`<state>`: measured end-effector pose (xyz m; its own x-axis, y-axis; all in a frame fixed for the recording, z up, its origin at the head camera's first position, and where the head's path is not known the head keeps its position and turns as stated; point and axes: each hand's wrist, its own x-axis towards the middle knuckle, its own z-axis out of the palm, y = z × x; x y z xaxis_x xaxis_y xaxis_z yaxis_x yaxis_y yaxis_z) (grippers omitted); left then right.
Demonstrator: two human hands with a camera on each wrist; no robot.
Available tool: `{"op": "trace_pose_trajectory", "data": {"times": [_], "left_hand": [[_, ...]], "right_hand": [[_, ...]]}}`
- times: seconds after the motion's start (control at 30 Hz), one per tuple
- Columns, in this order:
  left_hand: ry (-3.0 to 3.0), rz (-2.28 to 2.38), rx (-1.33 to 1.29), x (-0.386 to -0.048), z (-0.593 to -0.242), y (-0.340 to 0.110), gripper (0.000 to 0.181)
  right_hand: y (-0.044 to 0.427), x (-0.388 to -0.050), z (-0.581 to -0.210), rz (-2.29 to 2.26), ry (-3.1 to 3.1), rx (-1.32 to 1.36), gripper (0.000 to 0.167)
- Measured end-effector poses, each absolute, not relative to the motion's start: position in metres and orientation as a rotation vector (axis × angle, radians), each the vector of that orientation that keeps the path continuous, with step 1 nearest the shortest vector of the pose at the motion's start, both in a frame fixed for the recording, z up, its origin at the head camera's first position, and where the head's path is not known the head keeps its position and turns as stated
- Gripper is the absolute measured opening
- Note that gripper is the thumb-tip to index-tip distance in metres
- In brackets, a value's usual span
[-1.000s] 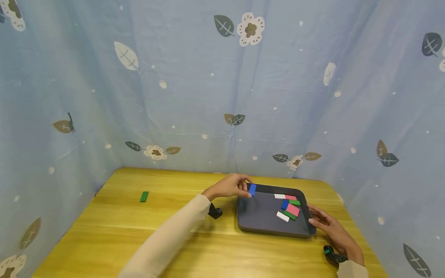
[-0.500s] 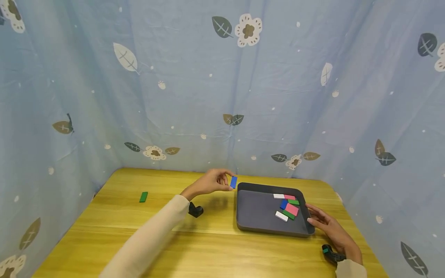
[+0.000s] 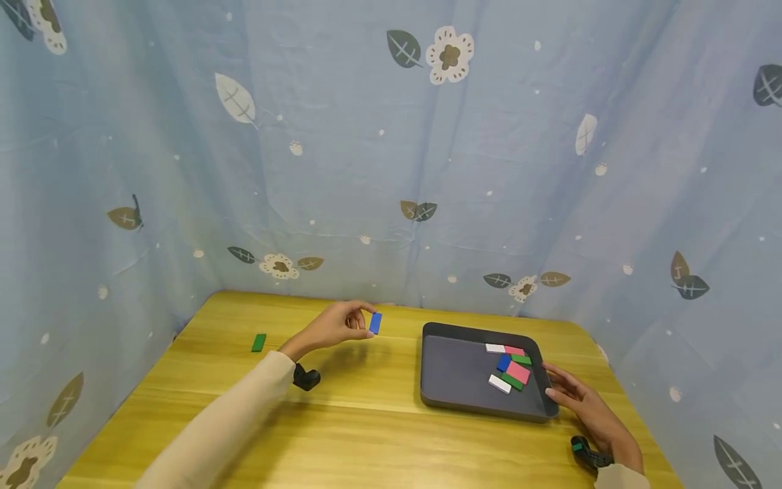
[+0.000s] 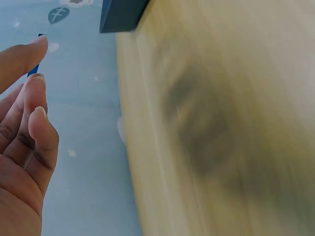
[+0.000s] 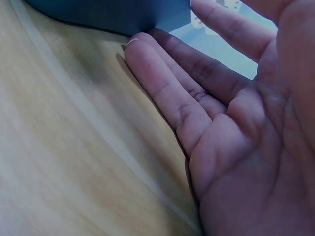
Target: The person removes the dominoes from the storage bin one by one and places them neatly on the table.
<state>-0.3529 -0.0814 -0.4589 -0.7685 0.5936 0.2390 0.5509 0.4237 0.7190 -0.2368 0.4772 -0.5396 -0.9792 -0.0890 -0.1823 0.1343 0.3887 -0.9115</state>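
In the head view my left hand [image 3: 336, 324] pinches a small flat blue block [image 3: 375, 323] upright between thumb and fingertips, above the table left of the dark grey tray [image 3: 452, 405]. The left wrist view shows only an edge of the blue block [image 4: 34, 70], mostly hidden by the fingers. My right hand [image 3: 583, 407] lies against the tray's right side. Its fairly straight fingers [image 5: 162, 88] touch the outer wall in the right wrist view. Inside the tray, toward its right side, lie several white, pink, green and blue blocks, among them a pink block [image 3: 518, 372] and a white block [image 3: 499, 384].
A green block [image 3: 258, 342] lies alone at the left of the wooden table [image 3: 366, 448]. A patterned blue curtain [image 3: 342, 170] hangs behind the table and along both sides. Black straps with devices sit on the wrists.
My left hand has carried the blue block leftward, from over the tray's left rim to over the bare wood. The right hand and the tray have stayed in place.
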Motion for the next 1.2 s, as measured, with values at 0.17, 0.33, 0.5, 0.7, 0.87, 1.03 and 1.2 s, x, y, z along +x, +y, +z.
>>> {"op": "trace_pose_trajectory", "data": {"times": [0.17, 0.33, 0.5, 0.7, 0.87, 1.03, 1.2], "left_hand": [[2.642, 1.287, 0.987, -0.349, -0.463, -0.102, 0.047], [2.656, 1.300, 0.959, -0.347, -0.469, -0.121, 0.047], [2.699, 1.291, 0.913, -0.343, -0.476, -0.140, 0.047], [2.739, 1.299, 0.843, -0.341, -0.487, -0.162, 0.046], [2.768, 1.292, 0.785, -0.343, -0.494, -0.180, 0.046], [2.792, 1.272, 0.745, -0.343, -0.496, -0.195, 0.046], [2.798, 1.247, 0.676, -0.345, -0.499, -0.208, 0.047]], "right_hand": [[0.480, -0.234, -0.542, -1.634, 2.444, 0.047, 0.071], [0.480, -0.233, -0.543, -1.640, 2.434, 0.073, 0.072], [0.479, -0.234, -0.542, -1.649, 2.430, 0.092, 0.073], [0.479, -0.235, -0.542, -1.643, 2.432, 0.097, 0.074], [0.479, -0.237, -0.543, -1.656, 2.429, 0.090, 0.073], [0.477, -0.237, -0.542, -1.671, 2.429, 0.077, 0.071], [0.475, -0.236, -0.540, -1.686, 2.420, 0.083, 0.071]]}}
